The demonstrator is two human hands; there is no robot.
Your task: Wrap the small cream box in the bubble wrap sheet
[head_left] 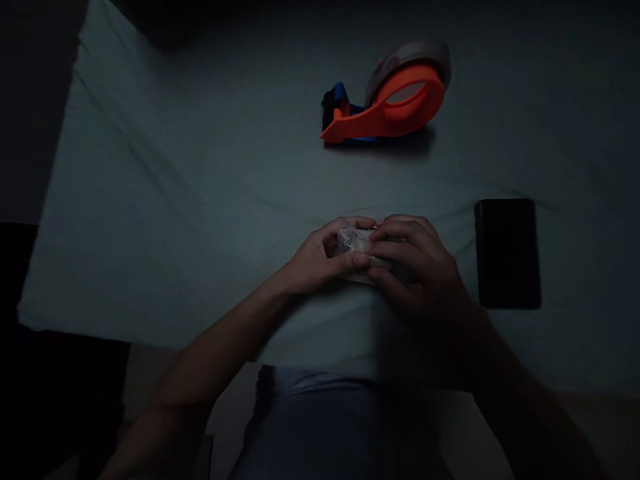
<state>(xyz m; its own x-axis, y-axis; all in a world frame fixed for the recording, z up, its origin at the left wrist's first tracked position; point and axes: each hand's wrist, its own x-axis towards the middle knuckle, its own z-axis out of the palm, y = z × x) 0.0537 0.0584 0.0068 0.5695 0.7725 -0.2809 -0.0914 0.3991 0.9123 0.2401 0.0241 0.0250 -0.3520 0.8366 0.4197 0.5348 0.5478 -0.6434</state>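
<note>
Between my two hands, low over the cloth near the table's front edge, is a small packet in clear, shiny plastic wrap (355, 240). Its contents are too dim and too covered by fingers to make out. My left hand (330, 253) is closed around the packet's left end, thumb on the near side and fingers on the far side. From the right, my right hand (415, 257) rests its curled fingers over the packet's top and right end, hiding that part.
An orange and blue tape dispenser (405, 107) with a roll of tape lies beyond my hands. To the right is a dark, flat rectangular object (507, 253), like a phone. A pale green cloth (175, 167) covers the table; the light is dim.
</note>
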